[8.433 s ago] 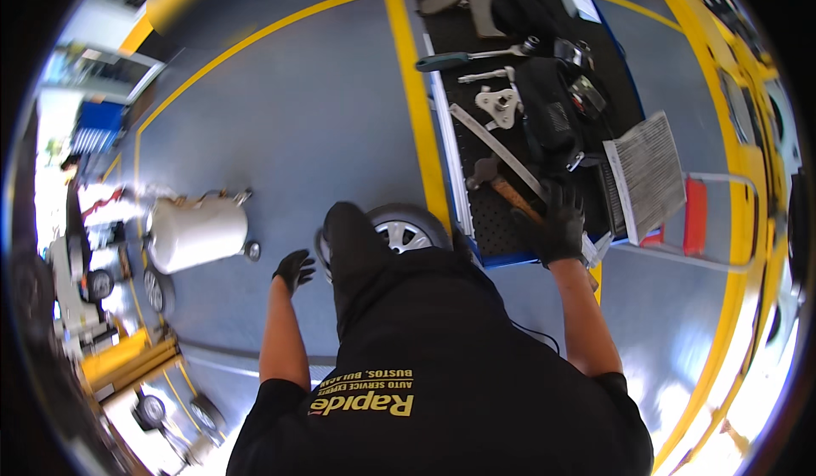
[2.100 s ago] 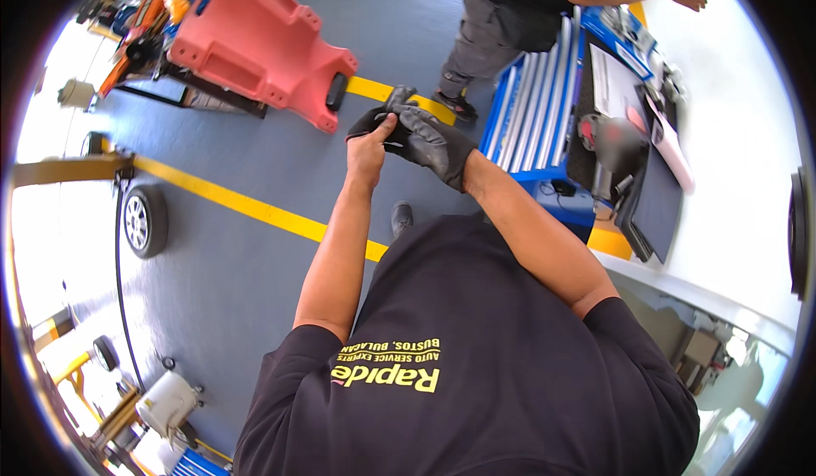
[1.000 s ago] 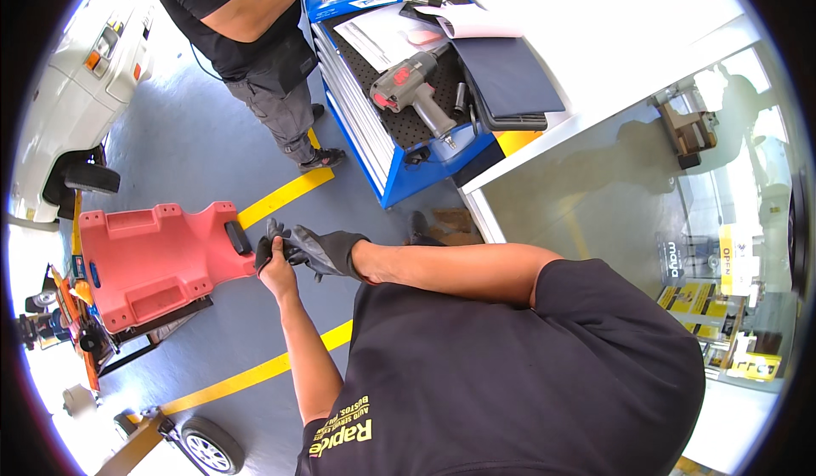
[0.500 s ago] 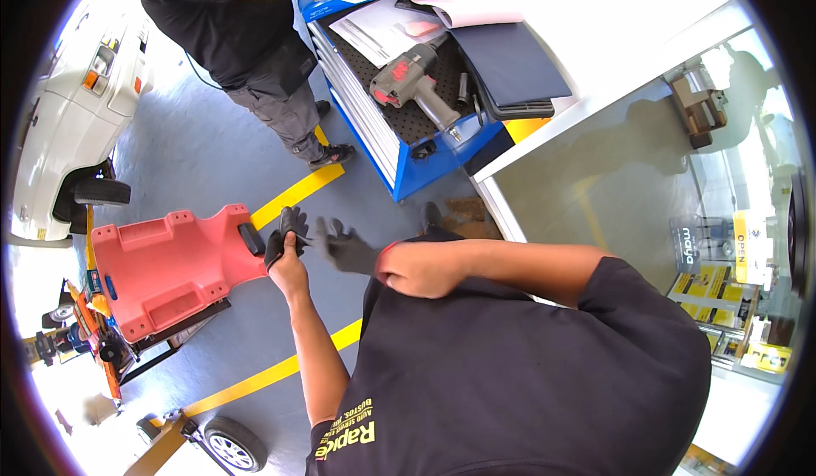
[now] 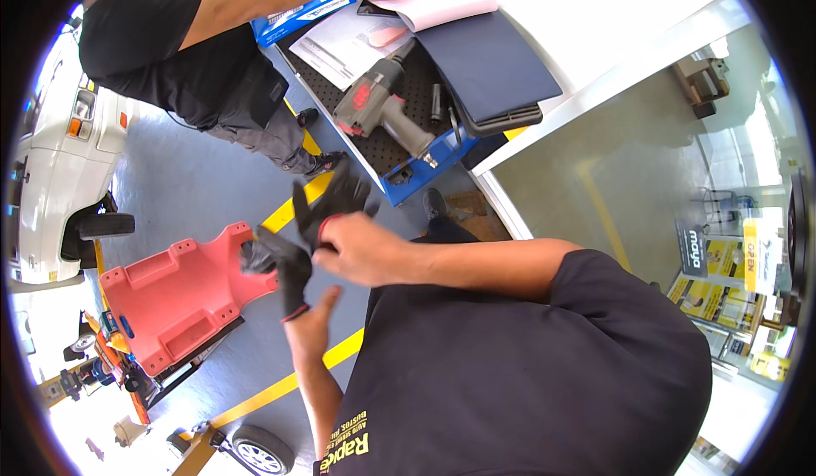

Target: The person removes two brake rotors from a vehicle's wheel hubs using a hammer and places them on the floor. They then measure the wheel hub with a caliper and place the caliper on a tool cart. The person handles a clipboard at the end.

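In the middle, my left hand [image 5: 310, 327] has a dark glove [image 5: 295, 276] only part of the way over it. The red-edged cuff sits around the hand and my bare thumb stands outside. Just to the right, my right hand [image 5: 361, 246] has a second dark glove [image 5: 340, 195] over its front end, its glove fingers spread away from me. Bare skin shows from that red cuff back to the wrist. The two hands are close together, their gloves almost touching. Blur and the glove fabric hide the left fingers.
A blue tool cart [image 5: 416, 183] carries an impact wrench [image 5: 374, 106], papers [image 5: 344, 47] and a dark clipboard folder [image 5: 489, 59]. A co-worker [image 5: 204, 59] stands beside it. At left are a red creeper [image 5: 183, 293], a white vehicle [image 5: 59, 170] and a wheel [image 5: 259, 450].
My right hand has moved left and its glove now points away instead of left. My left hand has come lower, its glove tipped left. The co-worker has shifted left in view.
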Demonstrator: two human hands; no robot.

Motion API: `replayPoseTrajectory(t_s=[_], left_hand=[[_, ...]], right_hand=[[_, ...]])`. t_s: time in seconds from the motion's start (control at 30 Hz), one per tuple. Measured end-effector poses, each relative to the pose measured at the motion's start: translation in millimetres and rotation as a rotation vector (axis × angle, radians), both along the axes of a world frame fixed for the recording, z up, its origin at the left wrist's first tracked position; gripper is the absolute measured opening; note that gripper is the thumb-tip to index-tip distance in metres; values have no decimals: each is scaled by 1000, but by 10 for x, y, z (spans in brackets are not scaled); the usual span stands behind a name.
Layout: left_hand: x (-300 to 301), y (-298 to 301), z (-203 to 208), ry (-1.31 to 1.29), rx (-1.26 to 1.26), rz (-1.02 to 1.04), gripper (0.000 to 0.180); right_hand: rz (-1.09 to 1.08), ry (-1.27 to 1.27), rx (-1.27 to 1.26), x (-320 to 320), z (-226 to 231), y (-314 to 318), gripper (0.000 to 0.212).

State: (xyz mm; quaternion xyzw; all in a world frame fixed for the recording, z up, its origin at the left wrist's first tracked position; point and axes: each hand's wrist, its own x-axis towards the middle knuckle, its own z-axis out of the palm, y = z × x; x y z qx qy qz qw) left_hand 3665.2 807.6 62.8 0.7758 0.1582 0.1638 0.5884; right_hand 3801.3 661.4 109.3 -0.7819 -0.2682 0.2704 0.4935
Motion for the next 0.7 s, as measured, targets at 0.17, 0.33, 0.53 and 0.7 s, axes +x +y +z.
replayPoseTrajectory(t_s=[0.17, 0.33, 0.53, 0.7], left_hand=[[582, -337, 192, 175, -26, -82, 35], [867, -298, 25, 281, -105, 35, 23], [973, -456, -115, 472, -72, 51, 28], [1029, -678, 28, 816, 8, 39, 28]], right_hand=[[569, 237, -61, 515, 220, -169, 41], [915, -29, 33, 1801, 843, -1256, 49], [-619, -528, -297, 4295, 545, -2305, 53], [-319, -422, -788, 5443, -237, -2272, 84]])
